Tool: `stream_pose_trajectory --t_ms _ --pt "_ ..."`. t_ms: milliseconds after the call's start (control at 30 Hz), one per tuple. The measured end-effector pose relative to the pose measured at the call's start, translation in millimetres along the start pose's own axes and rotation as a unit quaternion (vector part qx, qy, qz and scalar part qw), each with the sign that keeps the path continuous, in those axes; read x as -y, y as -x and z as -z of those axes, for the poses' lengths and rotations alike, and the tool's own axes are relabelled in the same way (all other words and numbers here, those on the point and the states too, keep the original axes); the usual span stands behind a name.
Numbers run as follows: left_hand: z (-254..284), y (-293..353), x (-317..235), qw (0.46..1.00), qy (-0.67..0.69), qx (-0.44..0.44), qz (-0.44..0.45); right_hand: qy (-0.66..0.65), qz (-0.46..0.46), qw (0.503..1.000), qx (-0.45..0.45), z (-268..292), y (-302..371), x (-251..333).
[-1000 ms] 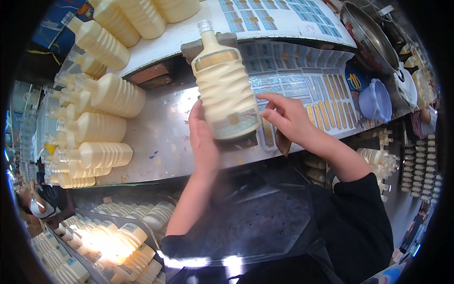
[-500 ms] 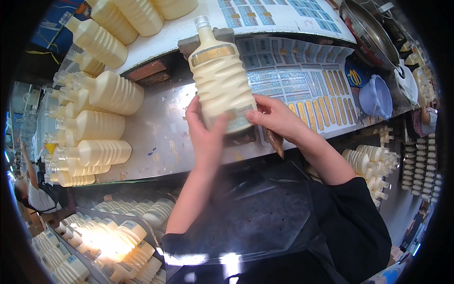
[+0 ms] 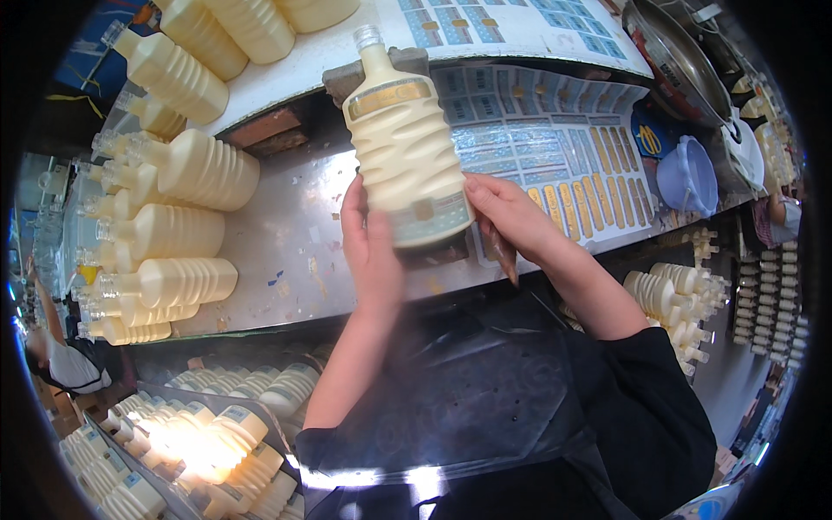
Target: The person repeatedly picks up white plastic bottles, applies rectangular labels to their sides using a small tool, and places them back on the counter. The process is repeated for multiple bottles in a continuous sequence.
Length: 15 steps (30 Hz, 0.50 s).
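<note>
A large cream-coloured bottle point(image 3: 407, 143) with a clear threaded neck and wavy ridges leans against a grey block point(image 3: 342, 81), neck pointing away from me. It carries a gold label point(image 3: 392, 97) on the shoulder and a pale blue-grey label point(image 3: 422, 214) near its base. Along the bottle's lower left side my left hand point(image 3: 373, 256) is closed, its thumb over the front edge and partly blurred. My right hand point(image 3: 511, 217) grips the lower right edge, thumb on top. A brown pointed tool point(image 3: 499, 253) sticks out beneath that hand, apparently held in its fingers.
Label sheets point(image 3: 598, 139) cover the bench's right side, beside a lilac bucket point(image 3: 687, 178) and yellow-handled scissors point(image 3: 648, 140). Cream bottles point(image 3: 186, 230) lie stacked at the left. Crates of labelled bottles point(image 3: 234, 433) stand lower left, and more bottles point(image 3: 663, 295) stand at the right.
My left thumb has moved left, off the lower label, which now shows fully. My right thumb has drawn back from the bottle's front to its edge.
</note>
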<state>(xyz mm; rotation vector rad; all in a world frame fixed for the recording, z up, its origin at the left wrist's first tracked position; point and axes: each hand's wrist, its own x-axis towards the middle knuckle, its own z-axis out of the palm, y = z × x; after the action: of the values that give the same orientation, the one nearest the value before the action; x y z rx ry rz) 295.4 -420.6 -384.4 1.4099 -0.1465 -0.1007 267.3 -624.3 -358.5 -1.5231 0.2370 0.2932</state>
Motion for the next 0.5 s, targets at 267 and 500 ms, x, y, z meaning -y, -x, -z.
stream_pose_trajectory --t_ms 267,500 --pt "-6 -2 4 0.993 -0.109 -0.032 -0.016 0.122 0.031 0.992 -0.008 -11 3 8" --pt "-1 -2 9 0.994 -0.106 -0.025 -0.02 0.095 0.066 0.992 -0.039 -11 0 -4"
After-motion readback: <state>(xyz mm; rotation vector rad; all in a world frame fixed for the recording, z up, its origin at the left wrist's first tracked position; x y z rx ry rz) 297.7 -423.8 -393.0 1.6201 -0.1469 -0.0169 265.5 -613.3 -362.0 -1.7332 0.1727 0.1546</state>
